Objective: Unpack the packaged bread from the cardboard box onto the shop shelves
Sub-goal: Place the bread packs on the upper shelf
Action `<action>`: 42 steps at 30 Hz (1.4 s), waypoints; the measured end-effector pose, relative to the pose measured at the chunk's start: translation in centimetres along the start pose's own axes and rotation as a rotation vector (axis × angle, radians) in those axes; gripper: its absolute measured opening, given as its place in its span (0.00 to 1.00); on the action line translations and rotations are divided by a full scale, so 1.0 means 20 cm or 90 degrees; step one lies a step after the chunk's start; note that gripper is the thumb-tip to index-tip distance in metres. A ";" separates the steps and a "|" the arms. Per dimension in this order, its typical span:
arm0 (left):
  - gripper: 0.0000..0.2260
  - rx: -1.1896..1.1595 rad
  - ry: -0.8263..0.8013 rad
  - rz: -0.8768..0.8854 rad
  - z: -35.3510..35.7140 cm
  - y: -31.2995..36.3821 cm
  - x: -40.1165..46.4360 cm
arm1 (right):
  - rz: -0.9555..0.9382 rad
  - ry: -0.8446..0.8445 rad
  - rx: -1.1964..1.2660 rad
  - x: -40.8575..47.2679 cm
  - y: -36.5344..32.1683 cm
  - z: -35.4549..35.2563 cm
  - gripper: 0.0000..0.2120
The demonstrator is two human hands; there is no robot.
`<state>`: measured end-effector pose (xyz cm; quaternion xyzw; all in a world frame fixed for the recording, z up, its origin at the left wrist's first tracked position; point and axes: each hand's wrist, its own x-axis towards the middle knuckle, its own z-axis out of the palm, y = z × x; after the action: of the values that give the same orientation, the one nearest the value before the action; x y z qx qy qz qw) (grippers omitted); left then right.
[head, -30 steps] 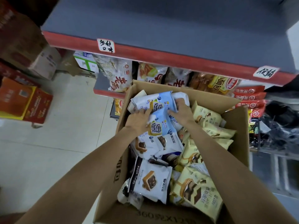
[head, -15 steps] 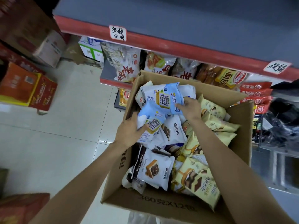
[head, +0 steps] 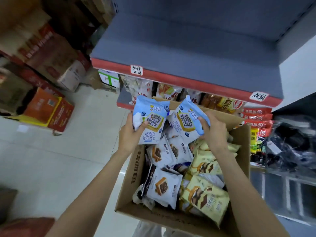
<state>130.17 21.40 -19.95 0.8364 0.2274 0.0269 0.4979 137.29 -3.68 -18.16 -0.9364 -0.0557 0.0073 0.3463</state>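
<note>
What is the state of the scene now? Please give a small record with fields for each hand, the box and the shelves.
left hand: left hand grips a blue bread packet, lifted above the box
right hand: right hand grips a second blue bread packet, tilted
box: cardboard box open, holds white bread packets and yellow bread packets
upper shelf: grey shelf, bare where visible
lower shelf: stocked shelf with packaged snacks
</note>
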 end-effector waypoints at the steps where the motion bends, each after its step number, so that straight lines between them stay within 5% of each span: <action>1: 0.23 -0.035 0.010 0.006 -0.05 0.06 0.00 | -0.007 -0.007 0.049 -0.01 -0.04 -0.08 0.08; 4: 0.24 -0.104 0.042 0.062 -0.17 0.27 -0.01 | -0.073 -0.010 0.073 0.01 -0.15 -0.33 0.02; 8: 0.08 -0.198 0.073 0.191 -0.33 0.64 0.00 | -0.143 0.092 0.112 0.06 -0.34 -0.69 0.04; 15: 0.11 -0.273 0.131 0.426 -0.57 1.29 -0.01 | -0.262 0.231 0.349 0.11 -0.69 -1.31 0.05; 24: 0.07 -0.303 0.159 0.543 -0.74 2.05 0.24 | -0.318 0.397 0.501 0.27 -0.96 -1.84 0.07; 30: 0.11 -0.219 0.128 0.524 -0.61 2.41 0.49 | -0.308 0.475 0.549 0.39 -0.99 -2.05 0.07; 34: 0.14 -0.246 -0.005 0.483 -0.37 2.45 0.63 | -0.303 0.491 0.551 0.47 -0.98 -2.11 0.05; 42: 0.28 0.165 0.058 0.387 -0.39 2.38 0.82 | -0.294 0.452 0.492 0.63 -1.10 -2.07 0.06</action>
<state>159.48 15.38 21.17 0.9203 -0.0090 0.1828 0.3458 149.84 -12.49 27.84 -0.6505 -0.1327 -0.3639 0.6534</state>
